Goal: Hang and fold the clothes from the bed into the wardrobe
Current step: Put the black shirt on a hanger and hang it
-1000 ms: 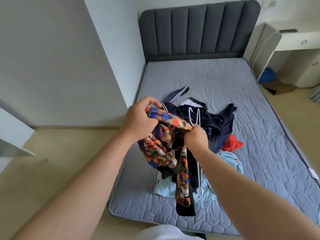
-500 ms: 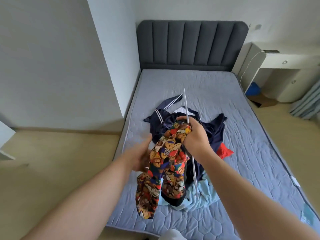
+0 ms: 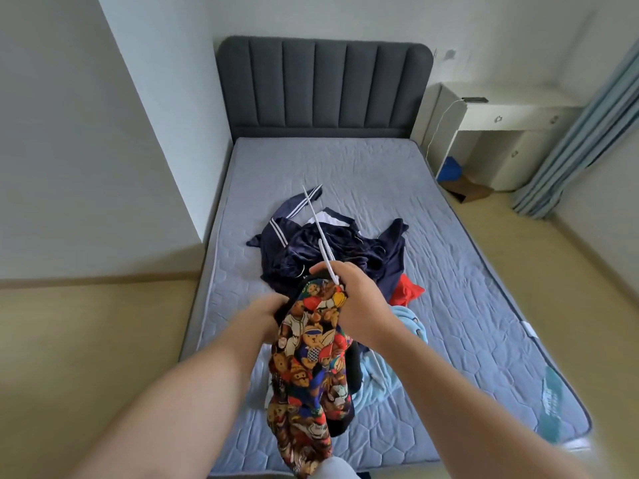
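Observation:
A colourful bear-print garment (image 3: 311,368) hangs in front of me over the foot of the bed (image 3: 432,236). My right hand (image 3: 349,299) grips its top edge together with white wire hangers (image 3: 320,236) that stick up and away. My left hand (image 3: 266,316) holds the garment's left side, its fingers hidden behind the cloth. On the mattress behind lie a navy garment with white stripes (image 3: 311,250), a red piece (image 3: 408,293) and a light blue piece (image 3: 411,323).
A grey padded headboard (image 3: 321,84) stands at the far end. A white desk unit (image 3: 494,140) and a blue curtain (image 3: 584,133) are at the right. A white wall corner (image 3: 155,115) juts out on the left, with wooden floor (image 3: 86,340) beside the bed.
My left hand dropped from the garment's top to its left side. My right hand lifted the garment's top, and the hangers swung from pointing down to pointing up. The view tilted up.

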{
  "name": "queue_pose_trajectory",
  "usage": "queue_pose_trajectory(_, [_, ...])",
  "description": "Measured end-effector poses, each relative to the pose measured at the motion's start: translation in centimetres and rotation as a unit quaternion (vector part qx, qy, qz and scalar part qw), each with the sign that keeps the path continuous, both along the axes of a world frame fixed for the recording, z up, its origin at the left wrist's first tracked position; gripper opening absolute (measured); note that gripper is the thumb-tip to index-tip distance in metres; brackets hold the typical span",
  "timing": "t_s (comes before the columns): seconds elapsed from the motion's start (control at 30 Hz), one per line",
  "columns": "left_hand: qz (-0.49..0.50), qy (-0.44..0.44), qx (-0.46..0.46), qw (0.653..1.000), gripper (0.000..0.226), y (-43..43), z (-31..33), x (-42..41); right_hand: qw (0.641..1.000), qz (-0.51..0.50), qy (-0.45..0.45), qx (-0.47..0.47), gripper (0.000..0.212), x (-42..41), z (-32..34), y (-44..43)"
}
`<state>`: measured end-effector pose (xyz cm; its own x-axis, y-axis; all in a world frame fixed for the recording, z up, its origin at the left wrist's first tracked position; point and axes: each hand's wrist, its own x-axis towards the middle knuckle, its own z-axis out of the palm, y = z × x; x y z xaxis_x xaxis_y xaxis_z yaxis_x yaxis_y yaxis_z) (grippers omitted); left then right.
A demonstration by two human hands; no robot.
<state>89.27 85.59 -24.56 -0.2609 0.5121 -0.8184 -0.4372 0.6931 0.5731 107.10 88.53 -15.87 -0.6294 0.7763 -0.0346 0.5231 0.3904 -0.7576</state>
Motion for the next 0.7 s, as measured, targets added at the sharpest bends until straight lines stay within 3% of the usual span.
queue_pose_trajectory(0.1, [0.005,0.032,-0.02,0.999,0.014,0.7,1.4,-1.5,0.998,0.012,-0.065,-0.002,0.075,0.8,-1.0,0.7])
queue_pose_trajectory(0.2, [0.064,0.072,0.061,0.993,0.023,1.8,3.1,-2.4,0.992,0.022,-0.117,-0.043,0.076,1.6,-3.0,0.9])
queue_pose_trajectory(0.27, [0.029,0.17,0.124,0.977,0.026,2.6,4.3,-2.8,0.99,0.005,-0.12,-0.073,0.083,2.0,-4.3,0.9])
queue_pose_trajectory(0.37, [-0.068,0.345,0.214,0.911,0.061,2.8,6.2,-3.7,0.986,-0.048,-0.076,-0.141,0.092,2.3,-5.6,1.5])
queue_pose_trajectory(0.47, [-0.148,0.462,0.268,0.833,0.064,2.3,8.5,-4.2,0.984,-0.073,-0.056,-0.153,0.093,1.8,-5.6,2.6])
queue_pose_trajectory(0.6, [-0.217,0.529,0.332,0.75,0.062,0.9,11.8,-3.0,0.982,-0.101,0.024,-0.159,0.097,-0.3,-4.6,3.7])
queue_pose_trajectory(0.7, [-0.217,0.551,0.363,0.719,0.065,-0.5,13.7,-2.4,0.983,-0.066,0.056,-0.162,0.104,-2.3,-3.4,4.1])
